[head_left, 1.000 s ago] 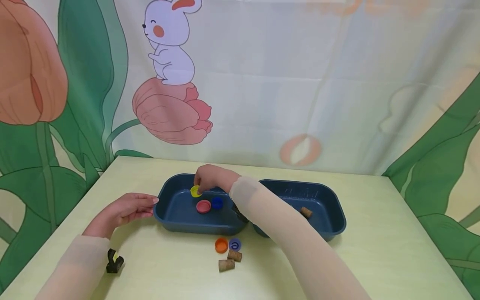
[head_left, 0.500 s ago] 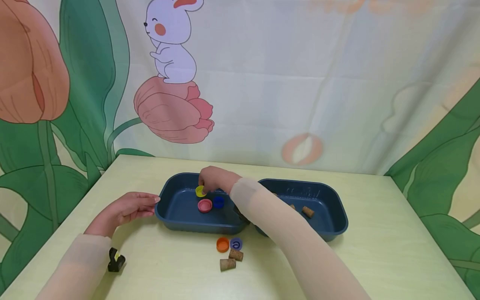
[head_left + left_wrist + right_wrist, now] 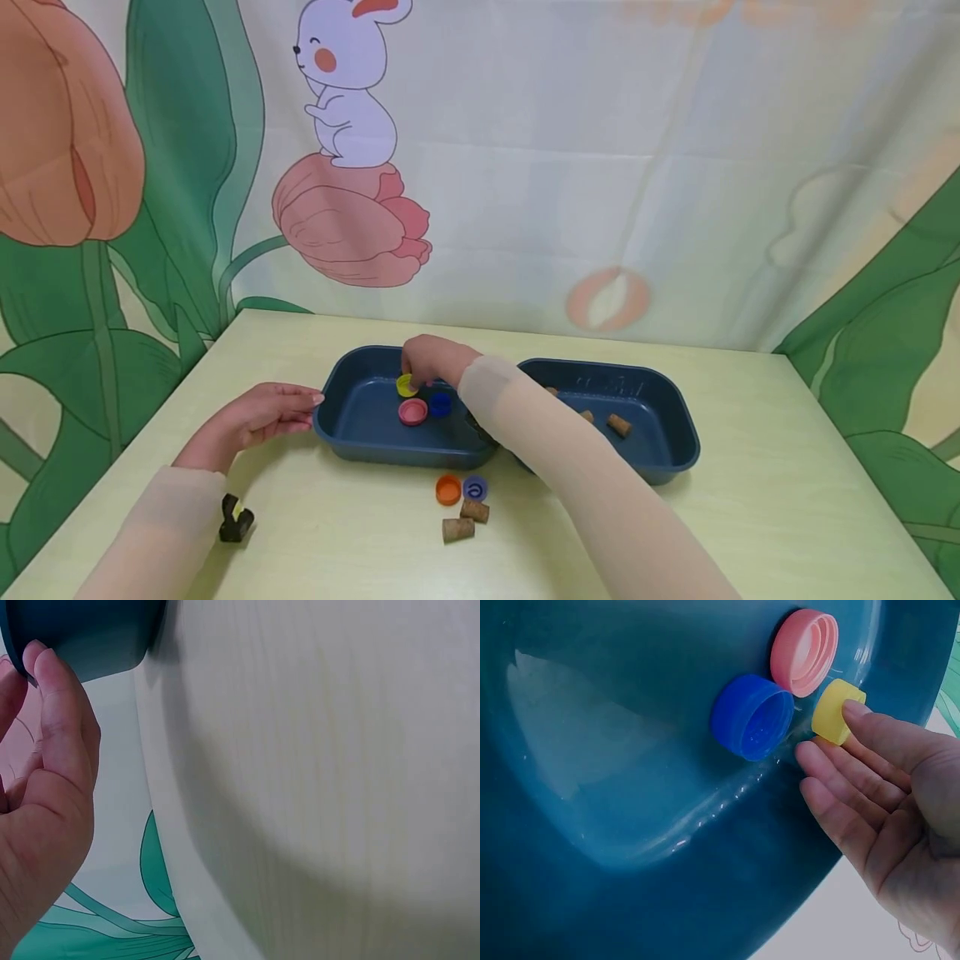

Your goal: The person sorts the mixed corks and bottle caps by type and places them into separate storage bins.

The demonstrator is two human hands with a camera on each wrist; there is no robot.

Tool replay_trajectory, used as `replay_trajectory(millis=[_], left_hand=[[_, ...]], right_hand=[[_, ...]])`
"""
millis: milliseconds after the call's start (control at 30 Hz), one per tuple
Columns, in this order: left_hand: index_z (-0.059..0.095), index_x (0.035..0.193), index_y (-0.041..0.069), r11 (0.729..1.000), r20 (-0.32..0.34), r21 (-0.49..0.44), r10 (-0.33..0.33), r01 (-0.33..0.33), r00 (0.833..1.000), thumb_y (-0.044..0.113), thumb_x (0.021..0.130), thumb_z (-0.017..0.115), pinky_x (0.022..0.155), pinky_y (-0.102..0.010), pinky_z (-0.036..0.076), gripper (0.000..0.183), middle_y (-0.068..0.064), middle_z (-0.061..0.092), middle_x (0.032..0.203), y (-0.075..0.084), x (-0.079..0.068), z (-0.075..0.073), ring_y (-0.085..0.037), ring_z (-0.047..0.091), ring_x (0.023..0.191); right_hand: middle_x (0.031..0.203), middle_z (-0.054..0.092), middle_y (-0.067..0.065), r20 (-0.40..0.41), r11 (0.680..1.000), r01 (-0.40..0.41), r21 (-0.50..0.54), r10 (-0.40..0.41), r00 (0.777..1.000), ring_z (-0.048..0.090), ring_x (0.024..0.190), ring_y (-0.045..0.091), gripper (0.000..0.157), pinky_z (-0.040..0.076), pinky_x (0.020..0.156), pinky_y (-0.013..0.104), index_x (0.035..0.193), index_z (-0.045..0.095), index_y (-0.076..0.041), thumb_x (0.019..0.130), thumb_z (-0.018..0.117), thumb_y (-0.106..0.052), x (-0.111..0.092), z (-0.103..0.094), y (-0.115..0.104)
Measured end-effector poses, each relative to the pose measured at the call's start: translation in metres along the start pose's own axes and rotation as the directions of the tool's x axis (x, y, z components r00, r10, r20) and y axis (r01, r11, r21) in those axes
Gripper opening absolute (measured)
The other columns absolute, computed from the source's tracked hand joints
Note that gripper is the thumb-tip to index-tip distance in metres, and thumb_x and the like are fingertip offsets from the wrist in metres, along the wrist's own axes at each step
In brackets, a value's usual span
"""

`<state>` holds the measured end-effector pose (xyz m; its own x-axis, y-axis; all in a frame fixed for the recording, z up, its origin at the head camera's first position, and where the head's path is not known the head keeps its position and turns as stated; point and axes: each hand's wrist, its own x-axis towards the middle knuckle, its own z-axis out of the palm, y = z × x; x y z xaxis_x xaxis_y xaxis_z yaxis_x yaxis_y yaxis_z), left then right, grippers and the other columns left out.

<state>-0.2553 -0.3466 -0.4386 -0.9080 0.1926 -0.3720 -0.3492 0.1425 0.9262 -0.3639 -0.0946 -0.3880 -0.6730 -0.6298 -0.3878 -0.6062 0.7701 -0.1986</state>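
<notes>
My right hand (image 3: 435, 360) pinches a yellow bottle cap (image 3: 832, 712) between thumb and fingers, low inside the left blue tray (image 3: 352, 450). Right beside that cap, a pink bottle cap (image 3: 806, 652) and a dark blue bottle cap (image 3: 751, 716) lie on the tray floor with their hollow sides showing. At the tray's left end, my left hand (image 3: 270, 415) holds the rim between thumb and fingers. The left wrist view shows these fingertips (image 3: 46, 664) right at the tray's edge.
A second blue tray (image 3: 678, 450) stands to the right, partly behind my right sleeve, with several corks (image 3: 618, 425) inside. In front lie an orange cap (image 3: 448, 490), a purple cap (image 3: 475, 488) and two corks (image 3: 458, 529). A patterned curtain (image 3: 510, 167) hangs behind the table.
The right hand has moved slightly right with the yellow cap, bringing it nearer the blue cap. The left hand stays on the tray rim. The head view has shifted a little.
</notes>
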Motion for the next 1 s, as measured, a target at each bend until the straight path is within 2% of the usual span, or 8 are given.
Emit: replay_trajectory(millis=[267,533,800,1000], left_hand=[[0.072,0.101,0.016,1.0,0.001,0.0,-0.005,0.005,1.0,0.016,0.105,0.059,0.074,-0.018,0.062,0.014,0.008,0.072,0.079,-0.0028,0.0017,0.0013,-0.003,0.069,0.073],[0.069,0.115,0.005,1.0,-0.009,0.022,-0.006,0.007,1.0,0.018,0.104,0.06,0.075,-0.018,0.062,0.019,0.008,0.072,0.081,-0.0029,0.0033,-0.001,-0.004,0.069,0.073],[0.069,0.115,0.005,1.0,-0.023,0.024,-0.008,0.008,1.0,0.017,0.104,0.06,0.074,-0.018,0.062,0.018,0.008,0.073,0.08,-0.0001,0.0023,0.0,-0.004,0.069,0.073],[0.068,0.117,0.002,1.0,-0.025,0.03,-0.007,0.008,1.0,0.017,0.104,0.06,0.074,-0.018,0.062,0.022,0.007,0.073,0.08,-0.0004,0.0019,0.0,-0.004,0.069,0.073]], right_hand=[[0.128,0.07,0.009,0.032,0.999,-0.018,-0.037,0.019,0.999,0.073,0.095,0.02,0.033,0.058,0.1,0.029,0.13,0.068,-0.007,0.098,0.069,-0.017,-0.0004,0.0026,-0.002],[0.127,0.07,0.009,0.036,0.999,-0.029,-0.027,0.03,0.999,0.07,0.095,0.02,0.033,0.058,0.1,0.031,0.13,0.068,-0.007,0.098,0.07,-0.017,-0.0014,0.0002,-0.0035],[0.129,0.069,0.01,0.045,0.999,-0.027,-0.018,0.028,0.999,0.066,0.09,0.018,0.034,0.059,0.098,0.031,0.13,0.067,-0.007,0.097,0.071,-0.014,-0.0005,-0.0006,-0.0038],[0.131,0.069,0.009,0.079,0.999,-0.048,-0.005,0.048,0.996,0.061,0.085,0.015,0.033,0.06,0.095,0.028,0.131,0.069,-0.009,0.098,0.066,-0.006,0.0056,0.0009,-0.0029]])
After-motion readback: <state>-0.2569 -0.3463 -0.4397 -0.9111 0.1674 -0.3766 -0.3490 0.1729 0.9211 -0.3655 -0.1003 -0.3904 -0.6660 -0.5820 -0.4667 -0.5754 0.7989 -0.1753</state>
